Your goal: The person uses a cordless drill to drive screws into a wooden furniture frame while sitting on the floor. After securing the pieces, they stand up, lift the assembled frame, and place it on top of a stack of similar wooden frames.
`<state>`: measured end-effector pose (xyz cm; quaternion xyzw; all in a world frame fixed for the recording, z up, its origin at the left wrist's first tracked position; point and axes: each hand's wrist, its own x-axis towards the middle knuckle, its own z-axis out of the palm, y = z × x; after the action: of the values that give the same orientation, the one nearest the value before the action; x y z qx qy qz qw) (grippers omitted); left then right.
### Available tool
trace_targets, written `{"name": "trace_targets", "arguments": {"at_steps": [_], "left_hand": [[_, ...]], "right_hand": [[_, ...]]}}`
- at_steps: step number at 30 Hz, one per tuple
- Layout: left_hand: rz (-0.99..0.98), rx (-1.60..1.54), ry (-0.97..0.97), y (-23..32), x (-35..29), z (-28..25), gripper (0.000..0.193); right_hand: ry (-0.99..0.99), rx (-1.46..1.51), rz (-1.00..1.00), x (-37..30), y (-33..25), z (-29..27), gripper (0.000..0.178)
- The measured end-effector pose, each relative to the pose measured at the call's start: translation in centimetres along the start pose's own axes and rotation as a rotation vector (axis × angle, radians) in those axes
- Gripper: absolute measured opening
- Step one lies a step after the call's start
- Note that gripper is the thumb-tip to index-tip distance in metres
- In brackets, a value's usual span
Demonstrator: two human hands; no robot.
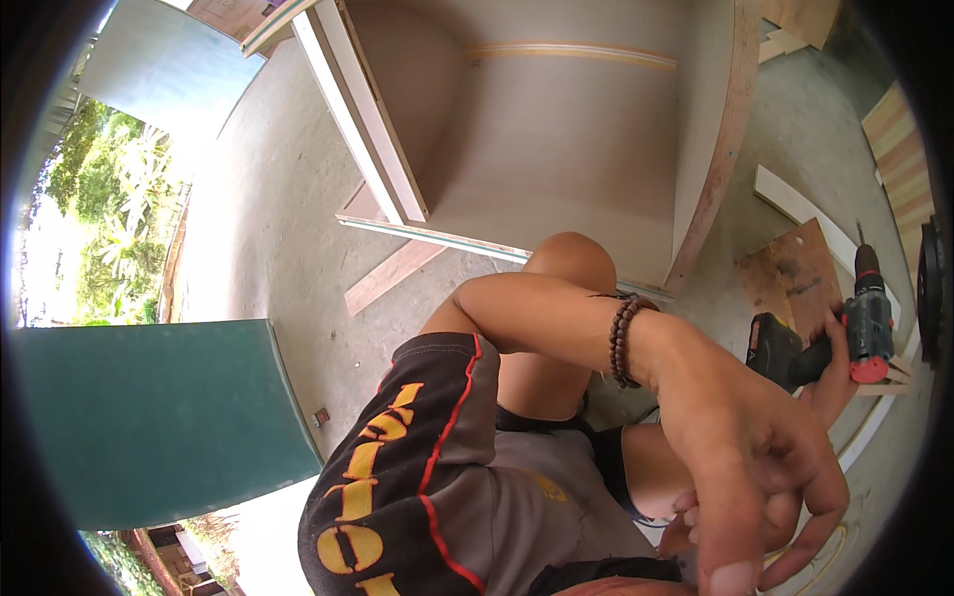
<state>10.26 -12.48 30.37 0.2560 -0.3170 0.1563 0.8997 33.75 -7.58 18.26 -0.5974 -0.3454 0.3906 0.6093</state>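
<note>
My left hand, with a dark bead bracelet at its wrist, reaches across my body to the lower right. Its fingers are curled and its thumb points down; what they hold, if anything, is hidden. Behind it, my right hand is partly covered. Its fingers close round the handle of a cordless drill, whose bit points up and away. The drill's black battery base shows to the left of the handle. Below my left hand, several finger- or toe-like tips show, too covered to tell which.
A large open wooden cabinet stands ahead, close to my knee. Wood offcuts lie on the concrete floor to the right, and a plank left of the knee. A dark green panel is at the left.
</note>
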Motion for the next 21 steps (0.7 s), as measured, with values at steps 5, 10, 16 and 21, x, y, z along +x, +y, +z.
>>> {"name": "trace_targets", "arguments": {"at_steps": [5, 10, 16, 21], "left_hand": [[-0.048, 0.055, -0.071, 1.1, -0.1, 0.6, 0.037], [-0.138, 0.502, 0.202, 3.1, -2.6, -0.1, 0.034], [0.531, 1.766, 1.058, 10.0, -12.8, -1.1, 0.025], [0.432, 2.869, 2.258, 20.0, -28.3, 2.3, 0.083]], "right_hand": [[-0.001, -0.028, 0.005, 0.3, 0.2, -0.2, 0.037], [0.036, -0.001, 0.010, 0.3, 0.1, -0.4, 0.037], [0.097, 0.019, -0.031, -0.4, -0.3, 0.0, 0.038], [0.066, 0.029, -0.082, -0.4, 0.0, 0.4, 0.033]]}}
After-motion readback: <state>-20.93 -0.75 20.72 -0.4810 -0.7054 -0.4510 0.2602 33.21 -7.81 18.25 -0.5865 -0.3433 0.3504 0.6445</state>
